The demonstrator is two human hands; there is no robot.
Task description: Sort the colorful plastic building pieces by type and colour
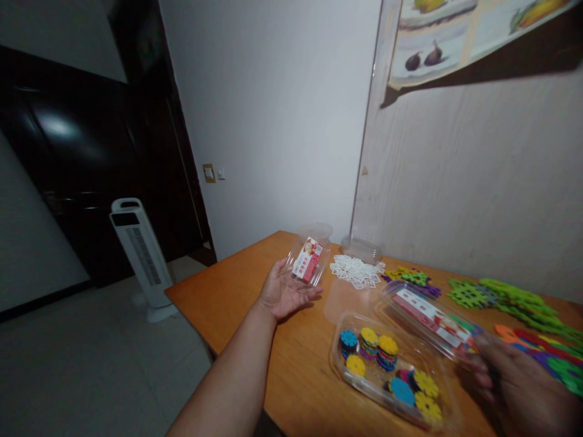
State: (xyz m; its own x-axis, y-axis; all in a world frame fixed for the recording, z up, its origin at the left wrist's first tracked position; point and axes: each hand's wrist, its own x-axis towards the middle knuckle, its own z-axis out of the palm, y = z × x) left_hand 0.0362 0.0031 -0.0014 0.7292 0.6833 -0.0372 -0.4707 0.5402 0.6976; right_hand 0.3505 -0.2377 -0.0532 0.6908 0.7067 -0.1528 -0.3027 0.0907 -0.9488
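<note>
My left hand (288, 296), palm up, supports a tilted clear plastic container (324, 258) with a red and white label; its thumb lies along the near edge. My right hand (514, 370), blurred, grips the near end of a clear plastic lid (387, 298) with a similar label. Beneath and beside that lid is an open clear plastic box (339, 364) on the table. Inside stand stacks of notched discs, with yellow discs (388, 345) and blue discs (348, 338) on top. Behind, a heap of white openwork pieces (355, 271) sits near the wall.
The orange wooden table (246, 273) meets the wall at the back. Green interlocking pieces (473, 294) and mixed coloured pieces (565, 367) lie at right. Another clear container (364, 247) stands behind the white heap. A white tower fan (143, 255) is on the floor at left.
</note>
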